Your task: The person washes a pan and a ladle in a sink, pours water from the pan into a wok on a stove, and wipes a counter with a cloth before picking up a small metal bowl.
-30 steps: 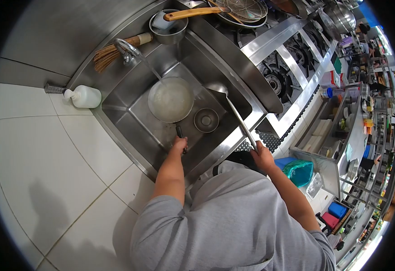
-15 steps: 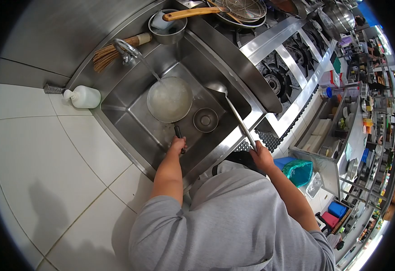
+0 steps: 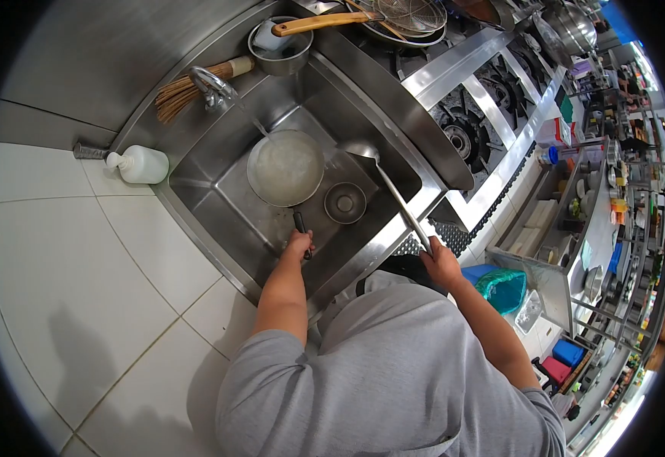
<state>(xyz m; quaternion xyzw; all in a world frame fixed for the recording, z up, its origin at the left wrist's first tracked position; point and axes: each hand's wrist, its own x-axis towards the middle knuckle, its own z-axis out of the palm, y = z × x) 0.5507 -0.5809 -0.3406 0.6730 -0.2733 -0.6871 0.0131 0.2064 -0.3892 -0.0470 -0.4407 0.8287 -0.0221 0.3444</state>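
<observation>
My left hand [image 3: 299,245] is closed round the black handle of a round pan [image 3: 285,167] inside the steel sink [image 3: 229,199]. Cloudy water fills the pan, and a stream from the faucet [image 3: 212,87] runs into it. My right hand [image 3: 442,263] grips the long metal handle of a ladle [image 3: 398,196]. The ladle's bowl hangs over the sink's right part, apart from the pan. Right of the pan, the round drain strainer [image 3: 345,203] sits in the sink floor.
A straw brush [image 3: 195,93] and a steel pot [image 3: 287,57] stand behind the sink. At left is a white pump bottle [image 3: 143,164]. Gas burners [image 3: 462,137] lie beyond a metal splash guard [image 3: 408,107]. A bin with a green liner [image 3: 502,292] stands at right.
The ladle's bowl has shifted slightly left. The pan and both hands stay nearly where they were, with water still running.
</observation>
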